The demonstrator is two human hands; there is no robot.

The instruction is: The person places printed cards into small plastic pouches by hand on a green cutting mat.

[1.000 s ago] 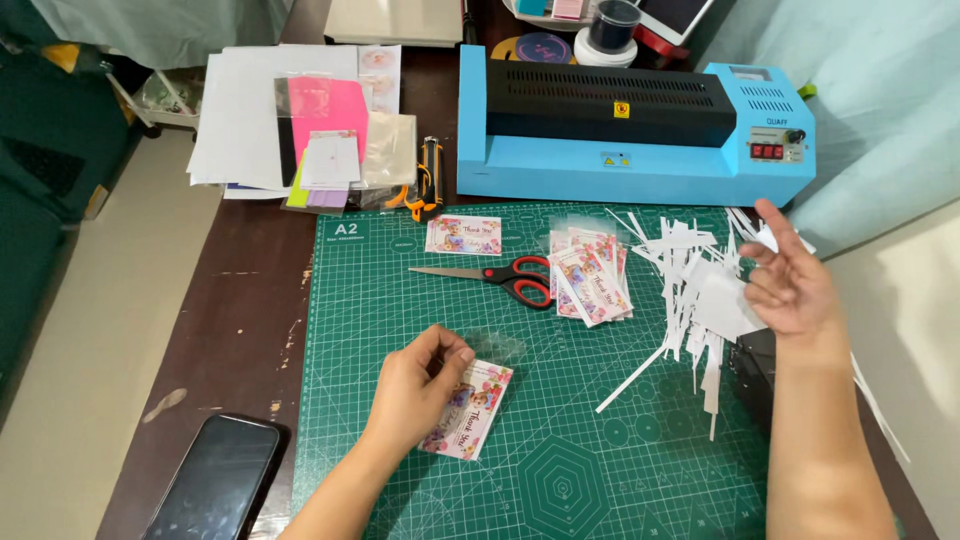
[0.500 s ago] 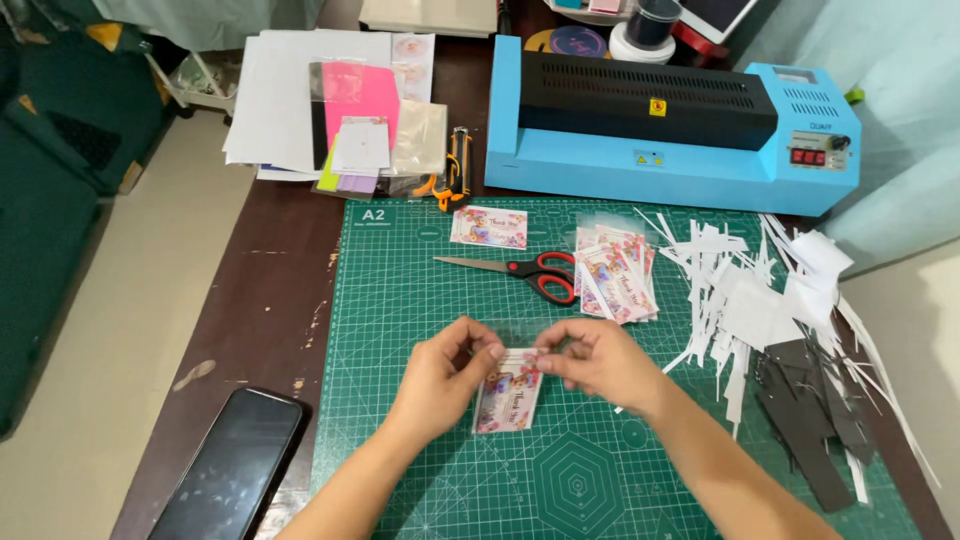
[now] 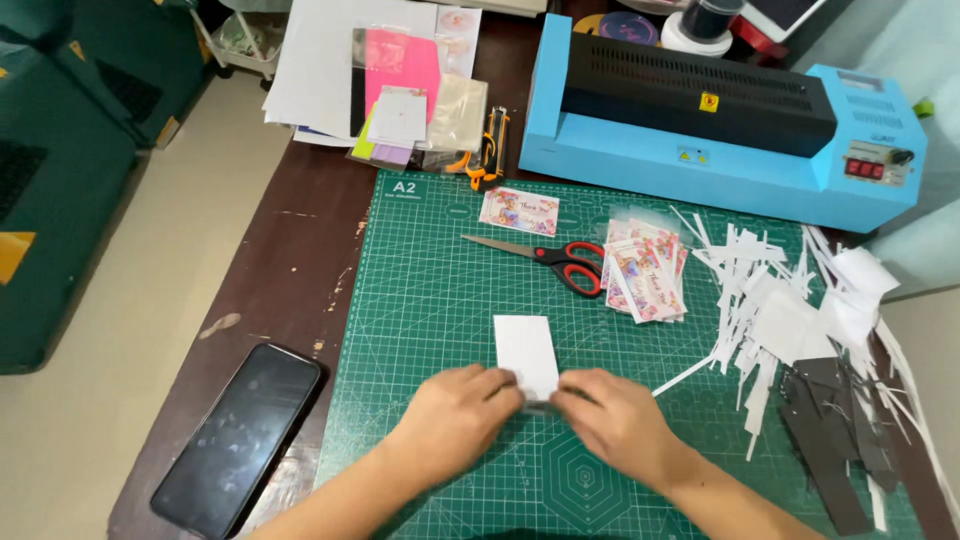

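A small white card (image 3: 526, 350) lies blank side up on the green cutting mat (image 3: 430, 300), its near end pinched between both hands. My left hand (image 3: 455, 420) grips the card's lower left corner. My right hand (image 3: 615, 420) grips its lower right corner, fingertips nearly touching the left hand's. A thin clear sleeve seems to be around the card's near end, but I cannot tell for sure.
Red-handled scissors (image 3: 545, 258) and a stack of floral cards (image 3: 645, 270) lie further up the mat, with one floral card (image 3: 519, 211) apart. White paper strips (image 3: 790, 300) pile at the right. A blue laminator (image 3: 720, 130) stands behind. A black phone (image 3: 238, 435) lies at the left.
My right hand came from the paper strips at the right to meet the left hand. The card, floral side up before, now shows its white back and lies upright on the mat.
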